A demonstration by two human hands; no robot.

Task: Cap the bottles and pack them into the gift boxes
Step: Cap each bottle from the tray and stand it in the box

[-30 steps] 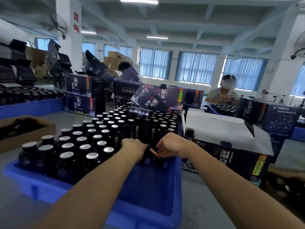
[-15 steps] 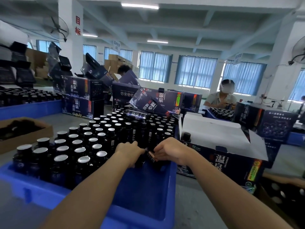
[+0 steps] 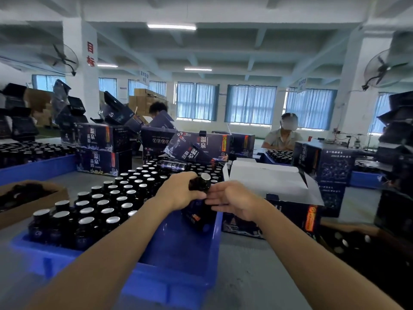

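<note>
While left hand [image 3: 178, 193], right hand [image 3: 237, 202] grasp one bottle [image 3: 200, 183] — one blue crate [image 3: 185, 247] below.

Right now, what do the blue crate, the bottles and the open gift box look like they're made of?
Blue crate: moulded plastic, judging by its smooth, slightly glossy walls. Bottles: dark and shiny, glass or plastic, hard to tell; their caps reflect like metal. Open gift box: printed cardboard, plain white inside its folded flaps.

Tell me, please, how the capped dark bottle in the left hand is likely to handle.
The bottle looks like rigid dark glass, so probably breakable if dropped. Its round body would likely roll if laid down.
</note>
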